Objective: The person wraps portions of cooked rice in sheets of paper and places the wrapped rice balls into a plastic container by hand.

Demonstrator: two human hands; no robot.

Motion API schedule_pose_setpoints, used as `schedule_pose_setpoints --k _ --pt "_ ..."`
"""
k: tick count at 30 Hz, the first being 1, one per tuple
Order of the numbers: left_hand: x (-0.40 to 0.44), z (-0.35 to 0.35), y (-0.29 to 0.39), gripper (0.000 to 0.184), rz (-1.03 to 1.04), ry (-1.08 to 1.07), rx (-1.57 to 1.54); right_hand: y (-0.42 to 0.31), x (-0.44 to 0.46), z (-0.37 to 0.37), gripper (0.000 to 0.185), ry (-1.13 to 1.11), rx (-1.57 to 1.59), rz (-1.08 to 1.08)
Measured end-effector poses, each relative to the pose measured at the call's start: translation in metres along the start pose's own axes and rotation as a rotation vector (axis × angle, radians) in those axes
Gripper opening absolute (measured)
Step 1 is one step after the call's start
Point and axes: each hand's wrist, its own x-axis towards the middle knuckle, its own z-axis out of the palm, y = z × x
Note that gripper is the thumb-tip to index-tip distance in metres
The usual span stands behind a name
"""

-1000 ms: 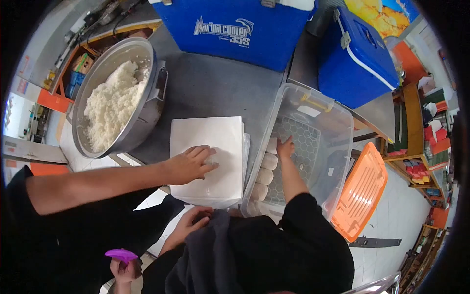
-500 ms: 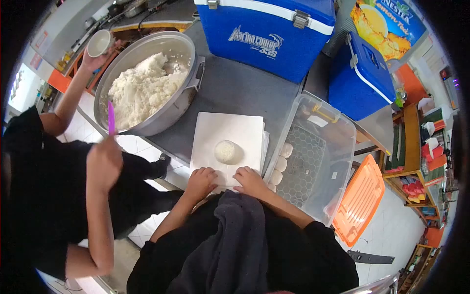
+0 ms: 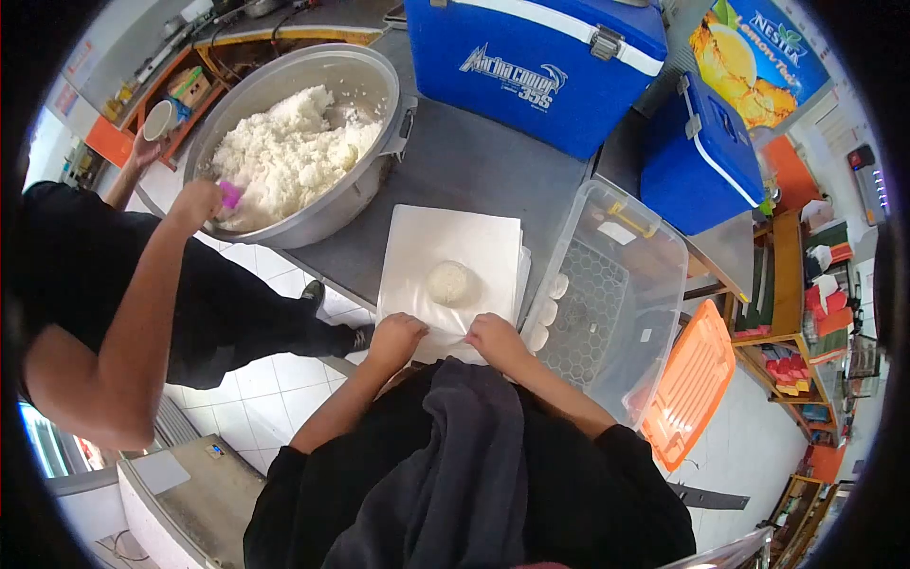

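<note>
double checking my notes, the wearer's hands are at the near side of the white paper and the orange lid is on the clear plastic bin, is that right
Not quite: the head view shows the orange lid off the clear plastic bin, beside its right wall. The wearer's left hand and right hand are indeed at the near side of the white paper.

I see a plain black fabric shirt [image 3: 607, 507] on the wearer, its loose short sleeves [image 3: 633, 465] leaving the forearms bare. A long dark-grey cloth [image 3: 469, 465], soft and thick-looking, hangs down the middle of the chest in deep lengthwise folds. Both the left hand [image 3: 398, 341] and right hand [image 3: 499, 341] look bare to me.
</note>
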Motion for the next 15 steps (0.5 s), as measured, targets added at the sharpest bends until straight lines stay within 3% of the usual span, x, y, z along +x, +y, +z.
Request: schedule_pose_setpoints --k 4,6,10,12,14,15 --pt "0.006 -0.007 -0.001 0.010 0.028 0.044 -0.056 -0.007 0.007 -0.023 0.020 0.003 0.203 0.217" --pt "0.007 -0.016 -0.004 0.009 0.010 0.149 -0.011 -0.001 0.005 -0.025 0.020 0.071 0.189 0.210" --pt "0.012 -0.035 -0.027 0.010 -0.032 0.165 -0.052 0.028 0.002 -0.030 0.021 0.270 0.264 0.218" --pt "0.020 -0.041 -0.035 0.011 -0.131 0.139 -0.263 0.033 0.009 -0.041 0.022 0.291 0.313 0.291" --pt "0.035 -0.035 -0.050 0.014 -0.092 0.196 -0.286 0.033 0.023 -0.050 0.023 0.313 0.363 0.367" --pt "0.043 -0.034 -0.055 0.015 -0.228 0.191 -0.369 0.033 0.031 -0.052 0.024 0.278 0.348 0.456"
